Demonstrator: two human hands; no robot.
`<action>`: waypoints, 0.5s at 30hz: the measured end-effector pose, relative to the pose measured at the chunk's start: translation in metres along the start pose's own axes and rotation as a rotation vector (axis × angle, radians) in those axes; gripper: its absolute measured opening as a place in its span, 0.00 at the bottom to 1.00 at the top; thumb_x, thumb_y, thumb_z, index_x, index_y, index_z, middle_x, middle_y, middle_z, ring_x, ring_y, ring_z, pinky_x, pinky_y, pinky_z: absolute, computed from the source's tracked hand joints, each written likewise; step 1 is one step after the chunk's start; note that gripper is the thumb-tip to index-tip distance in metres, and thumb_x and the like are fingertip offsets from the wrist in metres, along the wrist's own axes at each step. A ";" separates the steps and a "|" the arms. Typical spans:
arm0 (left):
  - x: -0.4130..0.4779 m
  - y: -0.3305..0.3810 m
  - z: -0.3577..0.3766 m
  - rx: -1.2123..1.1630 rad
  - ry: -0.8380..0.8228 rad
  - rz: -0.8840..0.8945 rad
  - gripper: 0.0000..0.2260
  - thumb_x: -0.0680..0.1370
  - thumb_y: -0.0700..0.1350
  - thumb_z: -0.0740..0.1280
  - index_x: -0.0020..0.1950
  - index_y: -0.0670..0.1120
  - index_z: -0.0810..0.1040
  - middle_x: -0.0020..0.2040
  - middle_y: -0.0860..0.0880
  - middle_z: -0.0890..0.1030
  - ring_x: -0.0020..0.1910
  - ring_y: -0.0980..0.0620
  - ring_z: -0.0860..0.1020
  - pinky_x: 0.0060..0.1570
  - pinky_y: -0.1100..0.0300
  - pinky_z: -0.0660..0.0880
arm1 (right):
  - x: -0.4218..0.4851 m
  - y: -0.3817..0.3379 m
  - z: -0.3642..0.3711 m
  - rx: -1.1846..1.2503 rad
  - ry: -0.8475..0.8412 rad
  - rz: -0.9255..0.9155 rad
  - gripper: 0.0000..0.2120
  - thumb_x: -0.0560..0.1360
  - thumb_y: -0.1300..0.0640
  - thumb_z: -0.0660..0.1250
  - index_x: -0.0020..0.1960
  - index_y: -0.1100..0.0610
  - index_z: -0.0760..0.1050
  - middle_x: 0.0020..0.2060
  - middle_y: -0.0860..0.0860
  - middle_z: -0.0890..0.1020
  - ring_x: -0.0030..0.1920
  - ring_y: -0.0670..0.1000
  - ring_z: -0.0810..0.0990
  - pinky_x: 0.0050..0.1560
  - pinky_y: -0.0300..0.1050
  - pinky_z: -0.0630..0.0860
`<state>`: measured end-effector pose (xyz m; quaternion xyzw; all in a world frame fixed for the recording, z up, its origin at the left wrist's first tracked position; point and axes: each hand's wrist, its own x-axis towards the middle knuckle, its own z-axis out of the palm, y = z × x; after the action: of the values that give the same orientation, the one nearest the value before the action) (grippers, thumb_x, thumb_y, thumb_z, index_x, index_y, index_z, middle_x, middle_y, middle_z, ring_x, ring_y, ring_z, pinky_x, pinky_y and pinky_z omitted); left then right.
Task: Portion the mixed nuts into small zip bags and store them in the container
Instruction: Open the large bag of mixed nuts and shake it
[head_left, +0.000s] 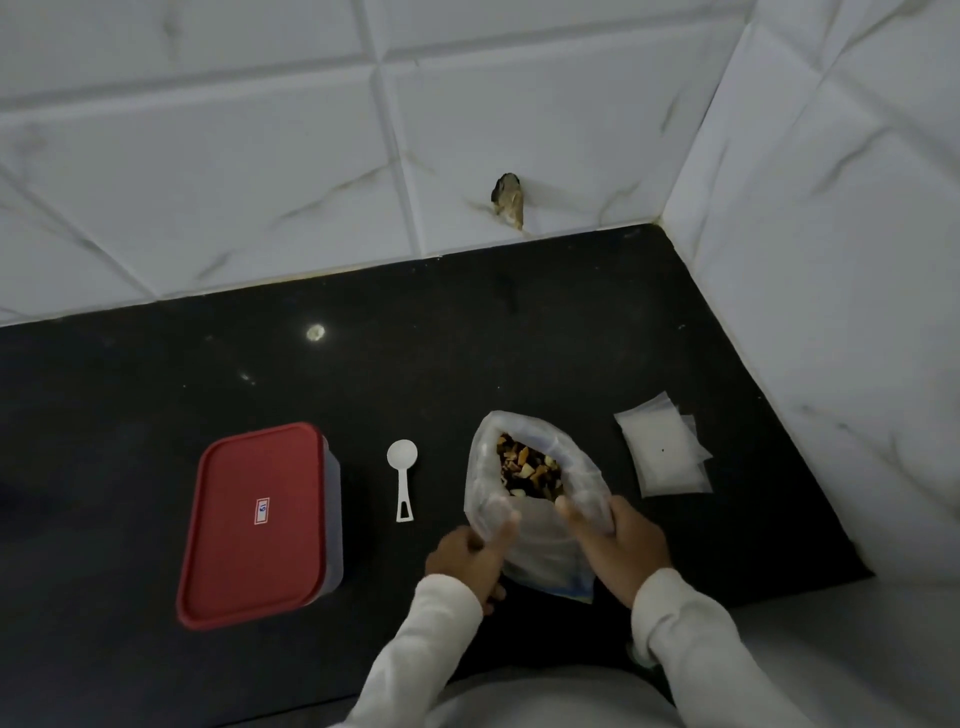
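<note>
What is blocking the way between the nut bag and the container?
The red lid sits on the container, covering its opening. The white scoop lies on the counter between it and the nut bag.

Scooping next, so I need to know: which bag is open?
The large nut bag, mouth spread by left hand and right hand; small zip bags lie flat.

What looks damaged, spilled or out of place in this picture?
One wall tile has a ragged dark hole just above the counter. Nothing looks spilled: the nuts are inside the big bag that the left hand and the right hand grip.
</note>
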<state>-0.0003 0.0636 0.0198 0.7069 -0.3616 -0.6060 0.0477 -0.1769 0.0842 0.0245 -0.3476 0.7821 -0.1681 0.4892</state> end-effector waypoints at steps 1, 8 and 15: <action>-0.001 -0.003 0.005 0.035 -0.030 -0.017 0.21 0.76 0.63 0.67 0.53 0.45 0.77 0.38 0.46 0.82 0.32 0.51 0.81 0.31 0.60 0.78 | 0.000 0.005 0.004 -0.054 -0.015 0.009 0.21 0.74 0.36 0.65 0.53 0.53 0.72 0.46 0.50 0.79 0.46 0.48 0.78 0.41 0.41 0.73; 0.004 -0.007 0.016 -0.383 -0.051 -0.034 0.07 0.77 0.32 0.67 0.49 0.42 0.80 0.41 0.41 0.84 0.38 0.45 0.84 0.36 0.57 0.81 | 0.002 0.016 0.010 0.046 -0.083 0.027 0.10 0.73 0.61 0.67 0.54 0.53 0.76 0.49 0.53 0.82 0.49 0.52 0.80 0.56 0.51 0.78; 0.004 -0.004 0.018 -0.909 -0.043 -0.283 0.23 0.74 0.21 0.51 0.59 0.35 0.78 0.41 0.38 0.79 0.39 0.41 0.77 0.31 0.53 0.81 | 0.012 0.012 0.021 0.954 -0.228 0.304 0.27 0.69 0.83 0.53 0.58 0.63 0.77 0.56 0.65 0.80 0.59 0.64 0.77 0.59 0.55 0.75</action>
<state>-0.0145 0.0709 0.0101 0.6441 0.0390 -0.7178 0.2616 -0.1663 0.0857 -0.0006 0.0158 0.6017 -0.3943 0.6944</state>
